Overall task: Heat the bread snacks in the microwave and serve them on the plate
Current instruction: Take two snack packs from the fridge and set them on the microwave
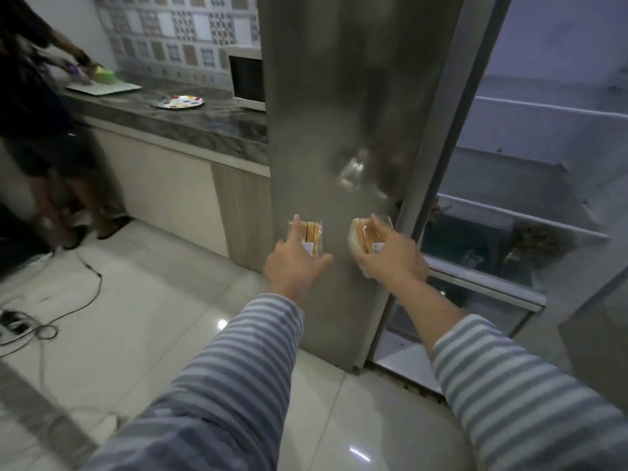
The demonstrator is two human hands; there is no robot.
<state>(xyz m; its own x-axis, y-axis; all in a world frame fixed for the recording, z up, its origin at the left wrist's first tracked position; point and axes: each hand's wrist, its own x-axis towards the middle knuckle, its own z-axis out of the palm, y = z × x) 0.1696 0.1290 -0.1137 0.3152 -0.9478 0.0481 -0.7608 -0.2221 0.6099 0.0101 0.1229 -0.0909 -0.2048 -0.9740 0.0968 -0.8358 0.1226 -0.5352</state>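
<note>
I hold one clear-wrapped pack of pale bread slices (310,239) in my left hand (292,266) and another (365,243) in my right hand (390,260), fingers curled around each before the steel fridge door (333,96); they look light, soft and easily crushed, so I would grip them gently by the sides.

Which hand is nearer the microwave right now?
Left. The left hand, holding a bread pack, is on the microwave's side, below it. The right hand, holding the other pack, is by the open fridge.
</note>
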